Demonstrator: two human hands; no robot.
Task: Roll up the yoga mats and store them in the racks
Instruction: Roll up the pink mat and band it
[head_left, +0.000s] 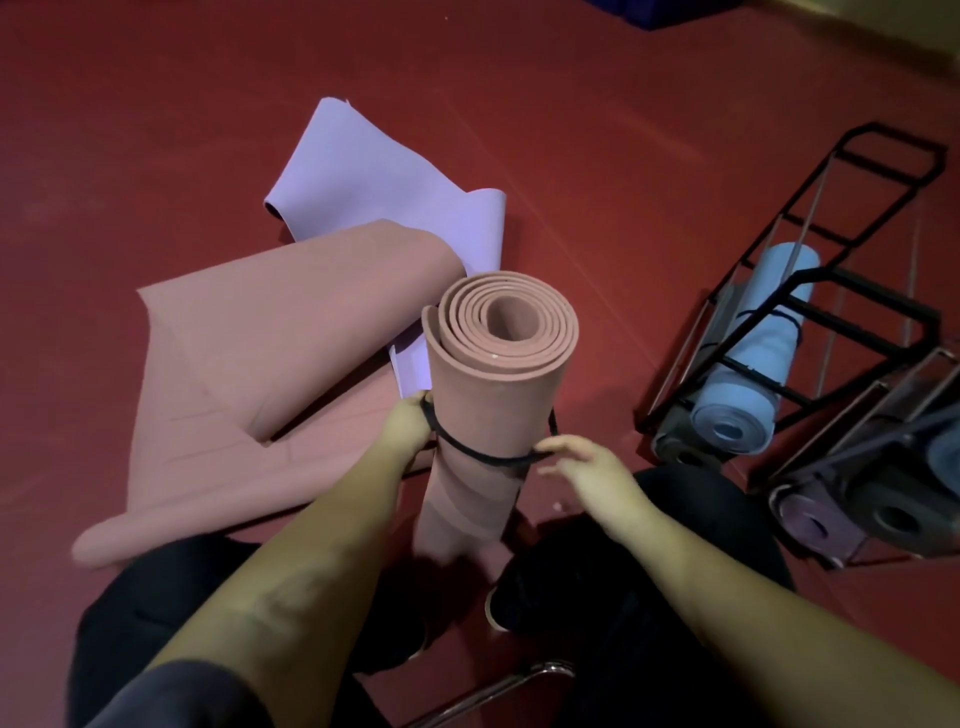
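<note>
Left hand (408, 422) and right hand (587, 467): bare, forearms uncovered | Upper left arm: dark grey short sleeve (171, 696) | Legs: black trousers (150, 597) | Foot: black shoe, pale sole edge (501, 605)

— What's the floor (156, 104) like in here?
— Dark red, smooth, a bit glossy, with faint straight lines crossing it at a slant.
— Much light?
— Dim and warm. It gets darker toward the near edge.
— Anything along the far side?
— A strip of yellowish wall (883, 31) in the top right corner, and beside it something deep blue (670, 10) lying at the floor's edge; too cut off to say what.
— Any furniture?
— Only a curved chrome tube (498, 691) low down, close to the floor. I can't tell what it belongs to.
</note>
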